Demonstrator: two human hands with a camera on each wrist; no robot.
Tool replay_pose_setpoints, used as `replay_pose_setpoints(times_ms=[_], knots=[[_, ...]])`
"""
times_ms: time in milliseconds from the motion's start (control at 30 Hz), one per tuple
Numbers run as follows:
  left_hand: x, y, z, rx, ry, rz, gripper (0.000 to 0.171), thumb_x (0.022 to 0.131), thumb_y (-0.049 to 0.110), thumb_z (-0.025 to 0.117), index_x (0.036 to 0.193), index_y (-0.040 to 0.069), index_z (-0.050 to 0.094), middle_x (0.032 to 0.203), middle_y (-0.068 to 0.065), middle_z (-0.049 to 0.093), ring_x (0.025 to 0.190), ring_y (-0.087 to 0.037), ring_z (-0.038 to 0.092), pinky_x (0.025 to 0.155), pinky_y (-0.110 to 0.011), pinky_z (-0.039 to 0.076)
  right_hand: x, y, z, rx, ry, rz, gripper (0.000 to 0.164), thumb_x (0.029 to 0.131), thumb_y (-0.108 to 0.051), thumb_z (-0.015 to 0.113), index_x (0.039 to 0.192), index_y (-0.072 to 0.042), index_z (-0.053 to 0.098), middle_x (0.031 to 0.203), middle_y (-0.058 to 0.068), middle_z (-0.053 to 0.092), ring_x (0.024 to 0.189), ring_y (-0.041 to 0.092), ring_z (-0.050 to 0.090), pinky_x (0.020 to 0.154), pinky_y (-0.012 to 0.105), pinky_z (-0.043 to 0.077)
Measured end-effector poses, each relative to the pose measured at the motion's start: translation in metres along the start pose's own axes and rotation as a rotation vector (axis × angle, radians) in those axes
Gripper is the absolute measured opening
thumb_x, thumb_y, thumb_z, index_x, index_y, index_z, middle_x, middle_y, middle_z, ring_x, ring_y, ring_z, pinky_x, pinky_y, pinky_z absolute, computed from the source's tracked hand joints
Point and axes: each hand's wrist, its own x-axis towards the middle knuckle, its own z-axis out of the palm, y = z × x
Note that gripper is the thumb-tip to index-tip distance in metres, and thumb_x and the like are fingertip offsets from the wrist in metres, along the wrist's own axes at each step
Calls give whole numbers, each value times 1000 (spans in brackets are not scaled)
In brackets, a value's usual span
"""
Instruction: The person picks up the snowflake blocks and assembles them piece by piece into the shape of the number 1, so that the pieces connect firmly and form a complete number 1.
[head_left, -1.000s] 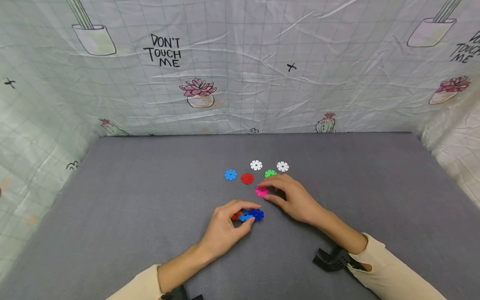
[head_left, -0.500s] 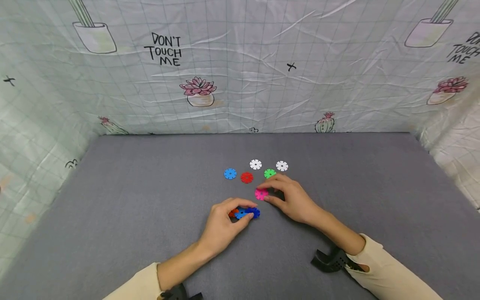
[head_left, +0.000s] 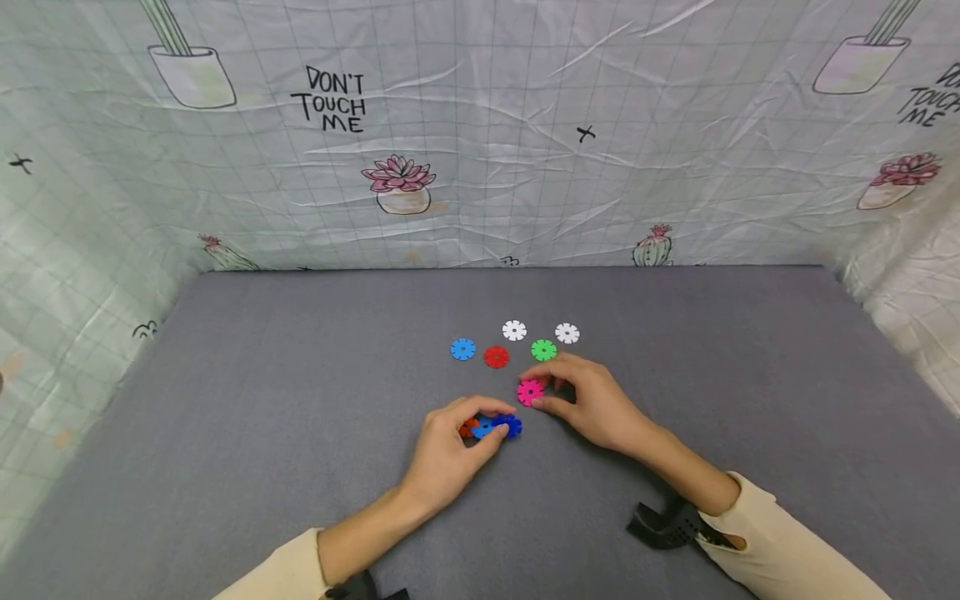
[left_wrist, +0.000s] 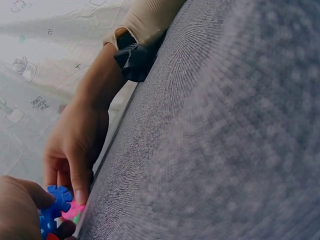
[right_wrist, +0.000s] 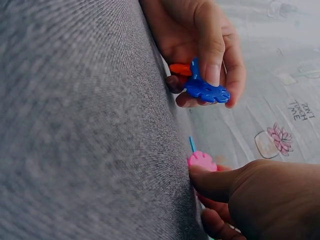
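Note:
My left hand [head_left: 442, 454] holds a small chain of notched plastic discs between thumb and fingers. An orange disc [head_left: 467, 428], a light blue disc [head_left: 483, 427] and a dark blue disc [head_left: 513, 426] make up its visible part; the fingers cover some of it. In the right wrist view, the dark blue disc [right_wrist: 207, 93] lies flat, away from the palm. Up and to the right, my right hand [head_left: 596, 404] pinches a pink notched disc [head_left: 529, 392] by its edge. A narrow gap separates the pink disc from the dark blue one.
Beyond the hands, loose discs lie flat on the grey table [head_left: 300, 375]: light blue [head_left: 462, 349], red [head_left: 497, 357], green [head_left: 543, 350], and two white discs [head_left: 513, 331]. A printed cloth [head_left: 480, 167] hangs behind the table.
The pink disc has come slightly toward me with my right hand, and more of the green disc shows. My left hand, still holding the chain, has shifted a little to the left.

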Motion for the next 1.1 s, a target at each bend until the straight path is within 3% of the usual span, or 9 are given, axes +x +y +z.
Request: replay_pose_setpoints(times_ms=[167,400,567,767,1100], knots=[[0,0,0,7,18,2,20,81,2,75,98,13,73,89,9,69,82,-10,62,71,-28,51,0,-3,-3,22,-3,-17,31,80,-9,78,109,-15,72,77,-12,57,67,6,52,59,26,46],[-1,0,1,-12,43,-34,19,83,3,74,97,15,74,90,8,69,83,-11,62,73,-30,51,-2,-11,-13,112,-28,134,29,82,-14,77,110,-19,72,75,-11,62,59,9,54,53,25,44],[1,5,-1,-11,55,-41,18,82,-2,73,98,7,72,91,0,70,83,-15,64,74,-36,52,-7,-14,-17,309,-102,270,31,85,-19,75,115,-15,70,80,-2,65,65,14,59,55,25,46],[5,31,-6,-14,52,-40,17,81,-8,71,96,-1,69,91,-10,70,84,-23,65,76,-38,52,-15,-17,-17,581,-149,406,36,85,-19,74,119,-9,66,84,11,66,68,21,61,56,27,49],[6,38,-9,2,70,6,18,79,-11,71,95,-2,69,90,-11,70,82,-25,65,76,-37,52,-17,-19,-9,776,-134,469,39,84,-11,75,117,3,62,85,16,68,71,20,62,66,32,55]])
